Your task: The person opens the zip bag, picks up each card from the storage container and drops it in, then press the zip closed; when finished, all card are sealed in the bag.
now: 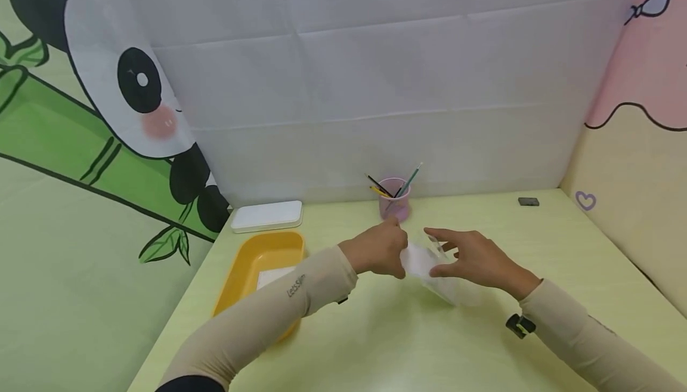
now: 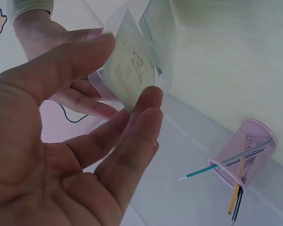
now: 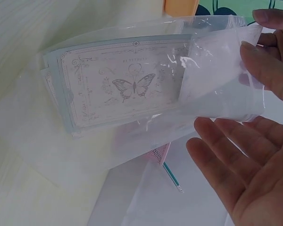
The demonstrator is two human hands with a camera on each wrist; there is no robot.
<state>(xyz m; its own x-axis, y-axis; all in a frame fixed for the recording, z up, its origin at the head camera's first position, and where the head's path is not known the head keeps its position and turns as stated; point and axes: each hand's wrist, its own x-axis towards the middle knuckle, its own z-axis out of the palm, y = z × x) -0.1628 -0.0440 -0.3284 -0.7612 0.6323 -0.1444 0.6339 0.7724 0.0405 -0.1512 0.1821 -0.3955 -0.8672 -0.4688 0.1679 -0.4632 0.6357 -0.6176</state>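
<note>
A clear plastic sleeve (image 1: 432,272) holding butterfly-printed cards (image 3: 125,92) is held just above the yellow-green table (image 1: 376,344), between my two hands. My left hand (image 1: 399,255) pinches the sleeve's near end between thumb and fingertips (image 2: 148,99); the pale cards (image 2: 132,70) show between them. My right hand (image 1: 445,255) is spread with straight fingers (image 3: 226,146) along the sleeve's other side, thumb touching it. The sleeve's open flap (image 3: 221,75) is folded back towards the left hand's fingers.
A pink mesh pen cup (image 1: 394,201) with several pencils stands just behind the hands by the white back wall. A yellow tray (image 1: 257,267) with a white sheet lies to the left, a flat white box (image 1: 266,216) behind it. A small dark block (image 1: 528,201) sits at the far right.
</note>
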